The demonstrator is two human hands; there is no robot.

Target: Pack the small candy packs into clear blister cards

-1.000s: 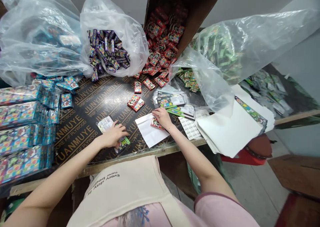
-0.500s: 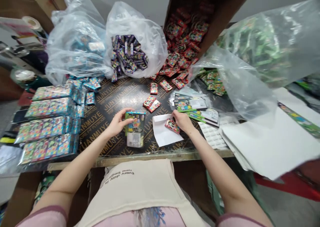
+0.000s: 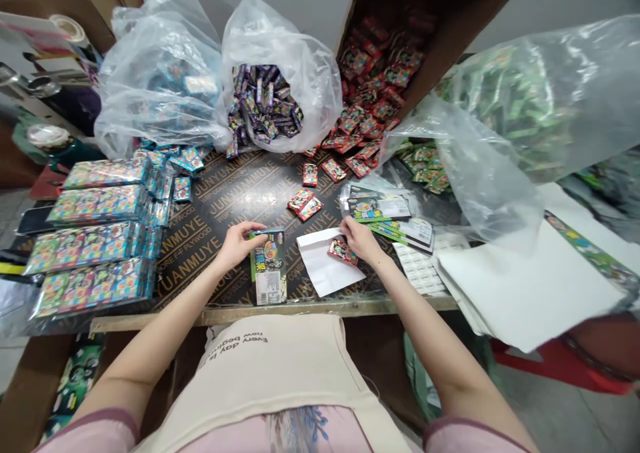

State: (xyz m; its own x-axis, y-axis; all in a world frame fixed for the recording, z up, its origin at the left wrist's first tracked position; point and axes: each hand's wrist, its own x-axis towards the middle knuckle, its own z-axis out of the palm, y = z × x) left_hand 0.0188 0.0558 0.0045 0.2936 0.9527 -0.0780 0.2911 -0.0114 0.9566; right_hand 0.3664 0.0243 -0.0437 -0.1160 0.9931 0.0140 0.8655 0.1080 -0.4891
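Centrally on the plywood tabletop (image 3: 235,200), the left hand (image 3: 239,246) narrowly pinches the top edge of a green printed card (image 3: 269,266), its long axis running toward the body. The right hand (image 3: 361,238) has fingertips on a red packet (image 3: 343,252) lying on a white envelope (image 3: 320,266), grip unclear.

**Bench: black plywood top, packed edge to edge**

Bench (image 3: 253,196) is black film-faced plywood with JUNYUANMUYE print and a wood front edge. Left: stacked rows of foil card packs (image 3: 95,240). Centre: loose red packets (image 3: 303,200), white envelope (image 3: 325,270) with a red packet (image 3: 343,252) on it. Right: printed cards (image 3: 395,230), white label sheet (image 3: 417,266), white paper stack (image 3: 525,286). Rear: clear plastic bag (image 3: 315,60).
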